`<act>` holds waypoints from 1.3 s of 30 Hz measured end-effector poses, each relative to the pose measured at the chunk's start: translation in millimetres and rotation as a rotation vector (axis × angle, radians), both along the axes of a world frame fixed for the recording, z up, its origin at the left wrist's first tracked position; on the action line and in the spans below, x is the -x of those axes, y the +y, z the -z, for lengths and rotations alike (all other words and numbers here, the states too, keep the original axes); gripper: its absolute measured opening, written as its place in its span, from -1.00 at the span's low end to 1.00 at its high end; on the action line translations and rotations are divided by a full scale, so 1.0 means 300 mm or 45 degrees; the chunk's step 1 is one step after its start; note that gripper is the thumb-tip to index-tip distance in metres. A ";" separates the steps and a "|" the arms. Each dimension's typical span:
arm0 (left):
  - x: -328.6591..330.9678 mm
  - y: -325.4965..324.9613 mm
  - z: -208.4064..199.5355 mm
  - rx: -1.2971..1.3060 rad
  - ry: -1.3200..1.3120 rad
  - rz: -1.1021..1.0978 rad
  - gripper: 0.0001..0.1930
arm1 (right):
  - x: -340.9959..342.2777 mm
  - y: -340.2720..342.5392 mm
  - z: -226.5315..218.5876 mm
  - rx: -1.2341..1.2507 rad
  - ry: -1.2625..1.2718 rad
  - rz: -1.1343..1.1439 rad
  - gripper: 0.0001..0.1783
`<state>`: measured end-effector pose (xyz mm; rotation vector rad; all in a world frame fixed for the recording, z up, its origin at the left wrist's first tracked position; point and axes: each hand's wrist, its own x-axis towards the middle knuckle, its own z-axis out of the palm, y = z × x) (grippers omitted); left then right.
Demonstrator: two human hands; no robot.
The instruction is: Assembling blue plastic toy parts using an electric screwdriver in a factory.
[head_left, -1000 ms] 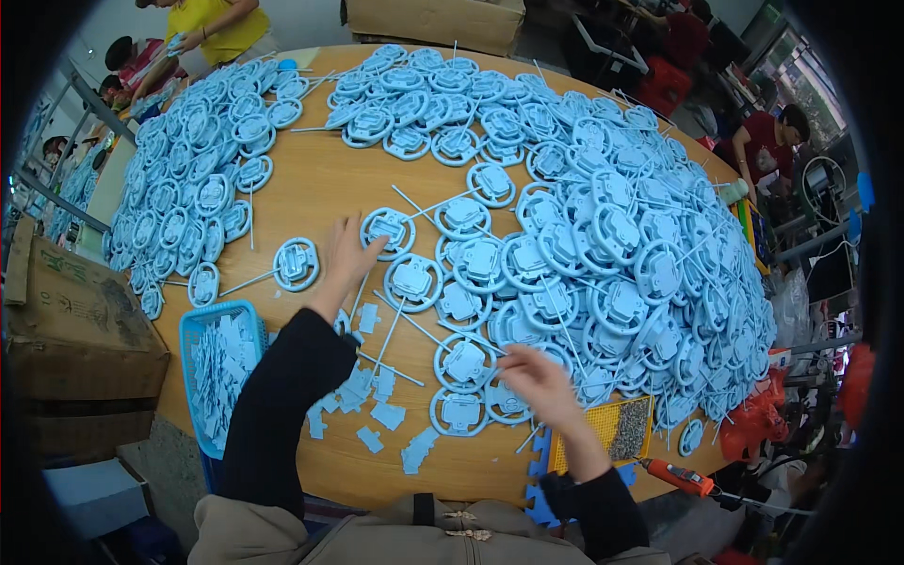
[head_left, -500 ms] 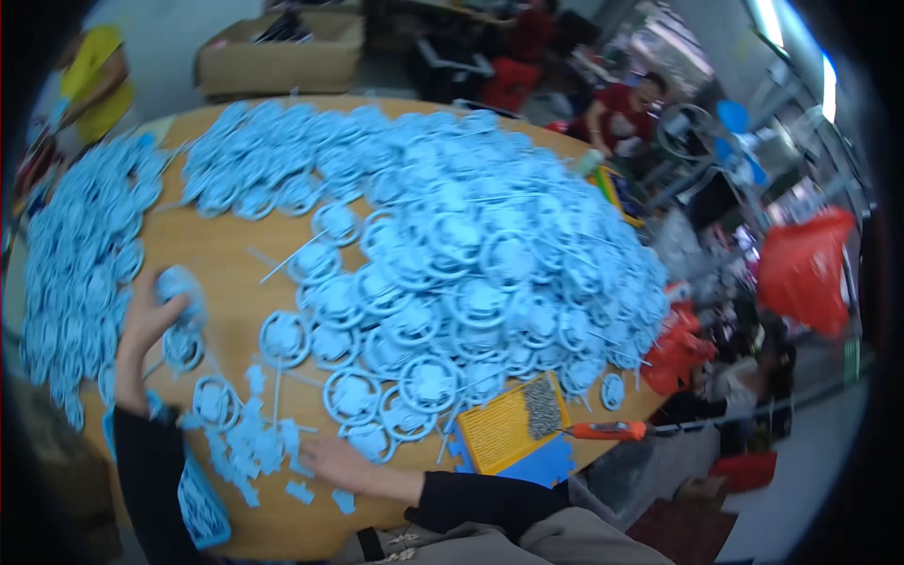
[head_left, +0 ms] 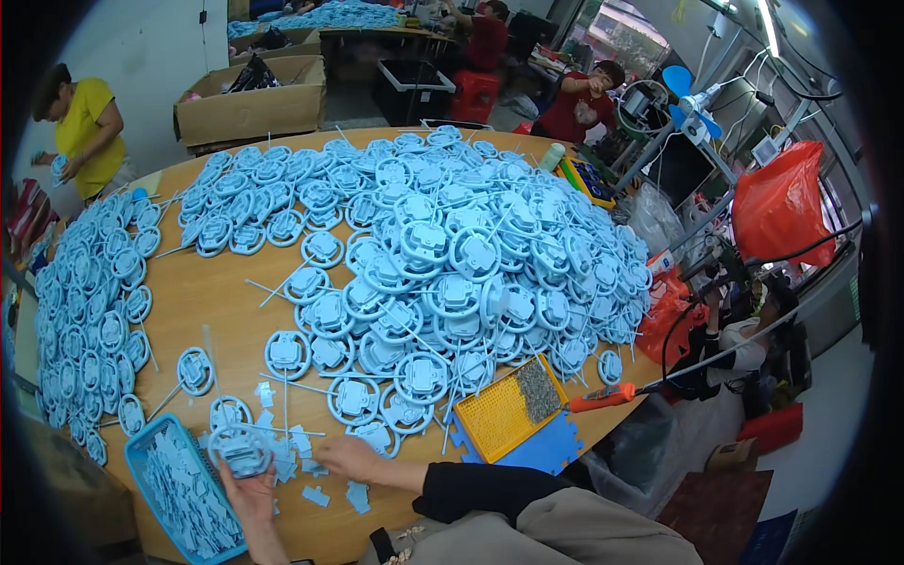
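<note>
My left hand (head_left: 250, 501) holds a light-blue ring-shaped plastic part (head_left: 240, 451) with a boxy centre, slightly blurred, above the near left of the table. Beside it stands a blue basket (head_left: 141, 459) with small flat blue pieces inside. More loose flat pieces (head_left: 300, 441) lie between my hands. Over their right side, my right hand (head_left: 352, 460) has its fingers bent together at the pieces; whatever they pinch is too small to make out. Single ring parts (head_left: 195, 371) with thin rods lie just beyond my left hand.
A large heap of ring parts (head_left: 457, 250) covers the table's middle and right, and another pile (head_left: 104, 330) lines the left edge. A yellow tray (head_left: 494, 420) of screws sits on a blue mat (head_left: 537, 450), beside an orange-handled electric screwdriver (head_left: 603, 397). People work beyond the table.
My left hand has come from the left pile toward me, near the basket, now with a ring part in its palm. The right hand stays by the loose pieces. The view has shifted.
</note>
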<state>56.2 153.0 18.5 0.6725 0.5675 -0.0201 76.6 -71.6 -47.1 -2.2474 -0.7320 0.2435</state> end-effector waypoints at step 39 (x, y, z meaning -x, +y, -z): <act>-0.228 -0.582 -0.181 -0.898 -0.496 0.680 -0.59 | -0.091 -0.384 -0.391 -1.036 0.636 0.807 -0.67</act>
